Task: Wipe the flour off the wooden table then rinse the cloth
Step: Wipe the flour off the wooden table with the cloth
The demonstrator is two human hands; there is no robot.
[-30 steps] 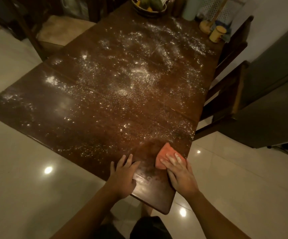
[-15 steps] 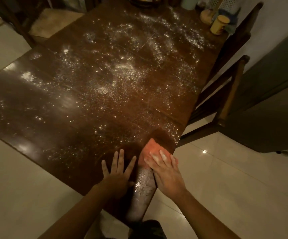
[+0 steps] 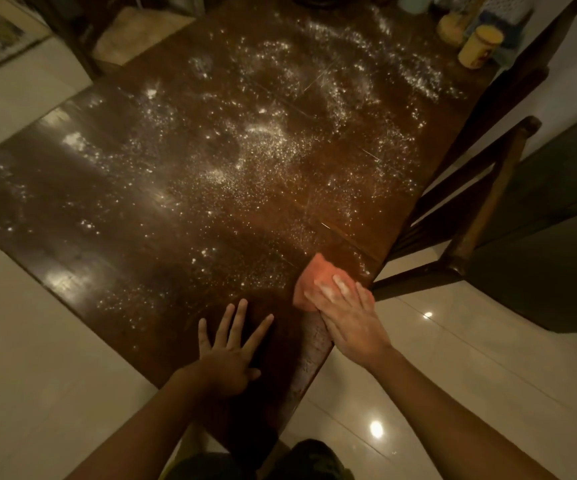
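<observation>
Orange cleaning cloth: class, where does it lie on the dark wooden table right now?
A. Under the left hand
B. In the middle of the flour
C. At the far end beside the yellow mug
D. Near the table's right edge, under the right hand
D: the orange cleaning cloth sits by the right edge of the dark wooden table, pressed under the right hand; the left hand lies flat on bare wood.

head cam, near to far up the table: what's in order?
Left hand flat on the wood → right hand pressing the orange cloth at the right edge → broad scatter of flour mid-table → yellow mug at the far right corner.
</observation>
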